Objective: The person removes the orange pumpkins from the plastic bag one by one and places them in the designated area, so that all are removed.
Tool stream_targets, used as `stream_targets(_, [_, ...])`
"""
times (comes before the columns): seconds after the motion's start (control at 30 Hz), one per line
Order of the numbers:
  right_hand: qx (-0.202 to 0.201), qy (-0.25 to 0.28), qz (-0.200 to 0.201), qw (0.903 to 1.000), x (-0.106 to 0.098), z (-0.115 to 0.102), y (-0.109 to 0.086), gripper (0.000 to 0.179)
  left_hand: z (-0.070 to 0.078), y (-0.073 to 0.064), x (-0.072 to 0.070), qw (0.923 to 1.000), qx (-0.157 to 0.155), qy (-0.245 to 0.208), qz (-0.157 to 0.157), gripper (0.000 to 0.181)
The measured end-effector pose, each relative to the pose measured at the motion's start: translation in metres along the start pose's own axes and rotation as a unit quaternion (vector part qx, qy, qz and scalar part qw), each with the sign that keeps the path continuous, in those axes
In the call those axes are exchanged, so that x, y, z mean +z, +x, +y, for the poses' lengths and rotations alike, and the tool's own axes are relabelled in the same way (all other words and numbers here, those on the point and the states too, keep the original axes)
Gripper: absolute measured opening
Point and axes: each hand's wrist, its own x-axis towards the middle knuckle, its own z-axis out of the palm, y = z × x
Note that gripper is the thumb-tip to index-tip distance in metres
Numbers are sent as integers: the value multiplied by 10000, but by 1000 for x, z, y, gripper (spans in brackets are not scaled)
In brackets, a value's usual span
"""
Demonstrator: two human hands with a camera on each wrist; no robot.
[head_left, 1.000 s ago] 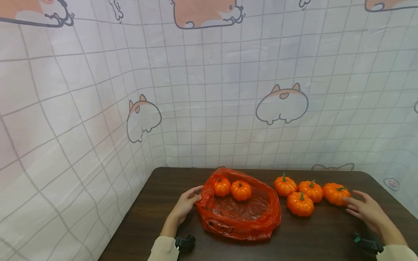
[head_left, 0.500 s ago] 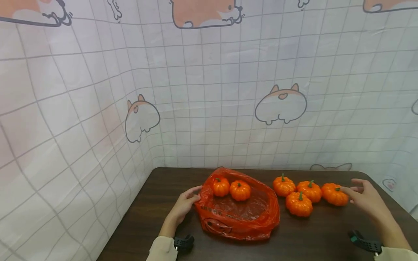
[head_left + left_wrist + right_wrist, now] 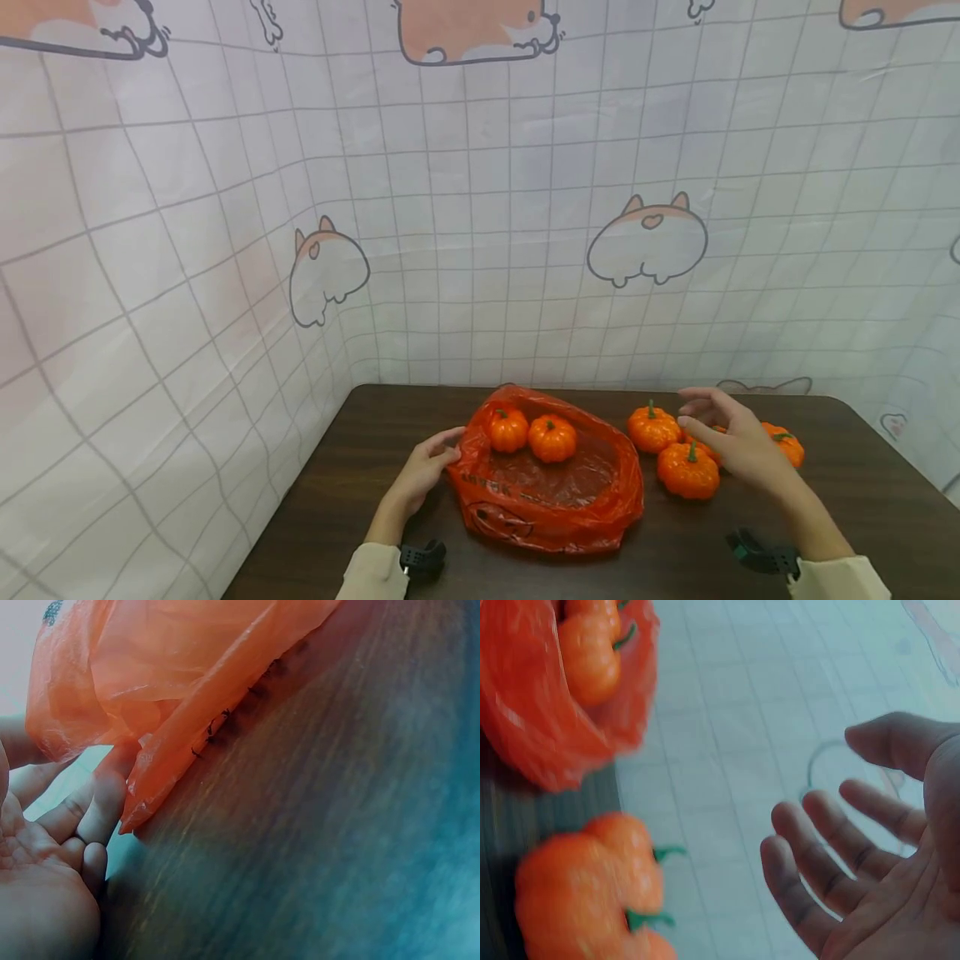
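Note:
A red plastic bag [image 3: 555, 521] lies with its mouth spread wide on the dark wooden table. Inside it sit two small orange pumpkins [image 3: 552, 438] with green stems. My left hand [image 3: 422, 471] holds the bag's left rim; the left wrist view shows its fingers at the thin plastic [image 3: 180, 742]. Above the pumpkins to the right of the bag hovers my right hand [image 3: 738, 437], fingers spread and holding nothing. It partly covers some of them in the head view. A front pumpkin [image 3: 688, 471] and a back one [image 3: 654, 428] show plainly beside it.
Another pumpkin [image 3: 784, 445] peeks out to the right of my right hand. The table [image 3: 360, 442] ends against a white gridded cloth [image 3: 510, 292] printed with cartoon corgis, which also hangs along the left.
My right hand has left the rightmost pumpkin, risen and moved left over the other pumpkins, with nothing in it. The left hand and the bag have stayed put.

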Motion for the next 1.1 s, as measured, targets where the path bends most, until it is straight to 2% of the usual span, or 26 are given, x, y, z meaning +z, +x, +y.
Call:
stream_targets(0.13, [-246, 349, -84, 9991, 18, -12, 7, 41, 0, 0, 0, 10000, -20, 17, 15, 45])
stream_targets(0.27, [-308, 544, -144, 9979, 34, -21, 15, 40, 0, 0, 0, 10000, -35, 16, 16, 45])
stream_targets(0.63, [-141, 1154, -222, 9930, 86, -29, 33, 40, -1, 0, 0, 10000, -25, 14, 7, 46])
stream_targets(0.83, [115, 1562, -305, 9872, 107, -30, 41, 41, -1, 0, 0, 10000, -30, 31, 9, 46])
stream_targets(1.1, [357, 1530, -643, 9855, 136, -20, 50, 46, 0, -1, 0, 10000, -42, 31, 11, 46])
